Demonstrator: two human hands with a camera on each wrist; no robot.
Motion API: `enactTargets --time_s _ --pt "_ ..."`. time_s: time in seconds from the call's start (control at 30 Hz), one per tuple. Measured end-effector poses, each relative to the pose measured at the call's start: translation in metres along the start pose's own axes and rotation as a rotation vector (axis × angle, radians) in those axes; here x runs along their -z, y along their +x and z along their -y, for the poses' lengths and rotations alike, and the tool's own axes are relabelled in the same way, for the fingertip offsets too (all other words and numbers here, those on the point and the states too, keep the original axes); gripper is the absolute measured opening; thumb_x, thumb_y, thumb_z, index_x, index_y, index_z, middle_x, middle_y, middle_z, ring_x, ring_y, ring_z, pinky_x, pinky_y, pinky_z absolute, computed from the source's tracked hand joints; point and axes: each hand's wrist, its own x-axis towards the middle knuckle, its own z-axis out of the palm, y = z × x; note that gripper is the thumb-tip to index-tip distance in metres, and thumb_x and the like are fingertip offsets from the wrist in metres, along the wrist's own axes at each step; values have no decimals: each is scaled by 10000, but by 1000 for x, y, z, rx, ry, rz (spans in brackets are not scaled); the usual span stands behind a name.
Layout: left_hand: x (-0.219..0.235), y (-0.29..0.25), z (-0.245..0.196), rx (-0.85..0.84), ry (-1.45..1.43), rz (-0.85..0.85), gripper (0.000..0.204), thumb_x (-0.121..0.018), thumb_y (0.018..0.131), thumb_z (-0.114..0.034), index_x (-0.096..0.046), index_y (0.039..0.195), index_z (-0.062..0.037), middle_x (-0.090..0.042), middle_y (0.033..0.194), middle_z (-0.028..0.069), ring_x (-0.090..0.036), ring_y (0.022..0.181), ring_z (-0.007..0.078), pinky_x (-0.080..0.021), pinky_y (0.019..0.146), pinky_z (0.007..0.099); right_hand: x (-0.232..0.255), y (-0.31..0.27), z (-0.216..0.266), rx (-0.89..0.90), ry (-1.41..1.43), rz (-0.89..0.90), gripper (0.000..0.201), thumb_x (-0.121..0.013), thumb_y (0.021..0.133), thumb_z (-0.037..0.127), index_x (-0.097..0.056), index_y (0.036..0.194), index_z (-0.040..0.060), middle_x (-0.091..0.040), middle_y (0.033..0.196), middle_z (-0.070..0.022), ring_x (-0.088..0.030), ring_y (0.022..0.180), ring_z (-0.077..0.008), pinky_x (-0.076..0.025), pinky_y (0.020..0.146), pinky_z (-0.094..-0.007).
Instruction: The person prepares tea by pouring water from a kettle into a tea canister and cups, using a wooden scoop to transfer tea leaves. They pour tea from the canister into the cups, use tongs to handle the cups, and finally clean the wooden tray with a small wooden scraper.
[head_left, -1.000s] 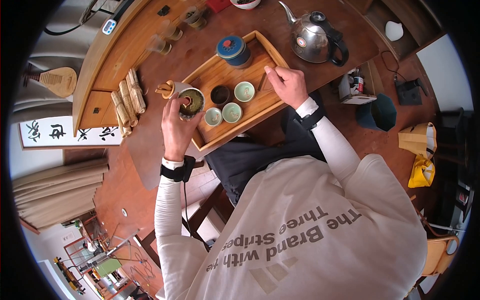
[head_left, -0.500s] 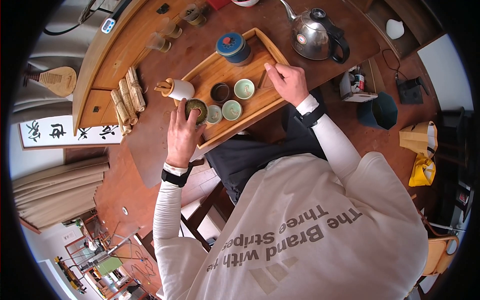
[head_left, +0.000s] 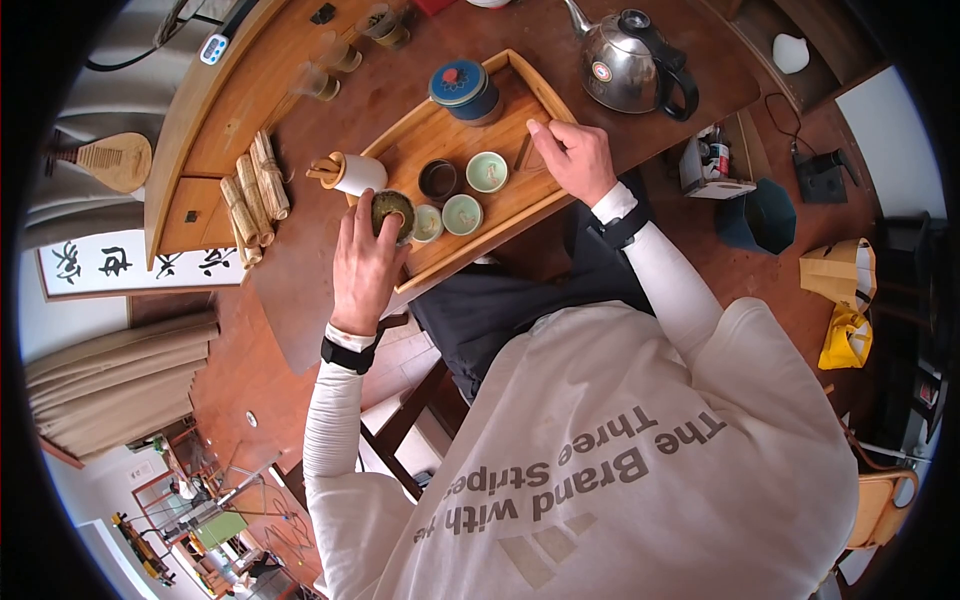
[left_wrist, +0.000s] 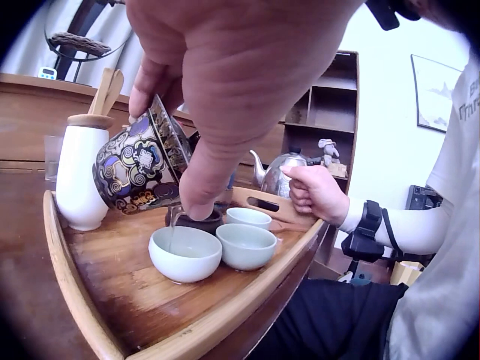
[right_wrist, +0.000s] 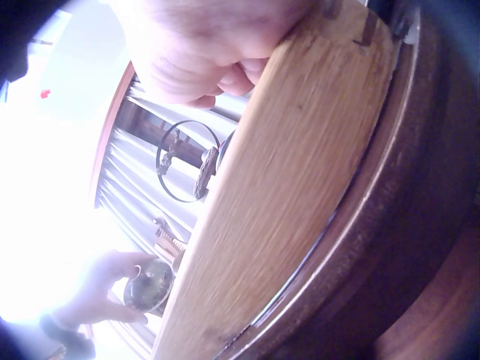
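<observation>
**Patterned cup [left_wrist: 139,171] tipped at one end of the wooden tray [head_left: 518,128]**

Head: Tray on brown counter [head_left: 532,30]. Left hand [head_left: 362,268] over the tray's near corner, fingers and thumb spread round the patterned cup. Right hand [head_left: 577,160] at the tray's opposite end, fingers curled in, nothing seen inside. On the tray: dark cup [head_left: 439,180], pale green cups [head_left: 462,214], blue lidded jar [head_left: 466,92]. Steel kettle [head_left: 622,72] off the tray, past the right-hand end.

Left wrist: Patterned cup tilted steeply above the tray, gripped by its rim; thin stream [left_wrist: 172,231] running into the nearest pale cup. White utensil holder [left_wrist: 82,176] upright in the tray's corner, just beside the patterned cup. Right hand rests by the tray's handle slot [left_wrist: 262,204].

Right wrist: Tray's outer wall fills the middle, right hand's curled fingers at its upper edge. Beyond the tray, left hand and patterned cup, washed by glare.
</observation>
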Motion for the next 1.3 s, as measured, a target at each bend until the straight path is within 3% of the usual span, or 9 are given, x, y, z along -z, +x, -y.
enactTargets --time_s 1.0,1.1,1.17,1.3 --pt "0 10 -4 -63 108 -39 472 -801 662 -37 -624 1099 -60 -539 1383 190 -571 1151 388 -536 935 453 -1 3 -1 1 -8 -15 407 -704 957 263 -580 641 37 -556 577 -181 -562 511 -376 -416 476 -442" --pt "-1 9 -6 40 -13 -32 459 -834 665 -63 -634 1078 -59 -573 1347 182 -582 1138 381 -534 925 454 -1 3 -1 -2 -9 -11 410 -703 958 266 -581 640 37 -557 576 -181 -565 512 -376 -418 476 -442" --pt "-9 7 -3 205 -172 -92 480 -879 669 -115 -628 1074 -64 -594 1327 218 -591 1102 397 -516 938 466 -1 3 -1 -3 -16 -6 411 -703 958 269 -582 641 38 -560 577 -181 -569 515 -375 -420 477 -441" --pt "-2 14 -4 288 -240 -182 487 -899 665 -141 -633 1065 -59 -625 1285 206 -600 1086 395 -509 939 474 0 3 0 2 -7 -11 410 -700 962 278 -589 644 43 -568 578 -176 -578 520 -374 -427 479 -442"
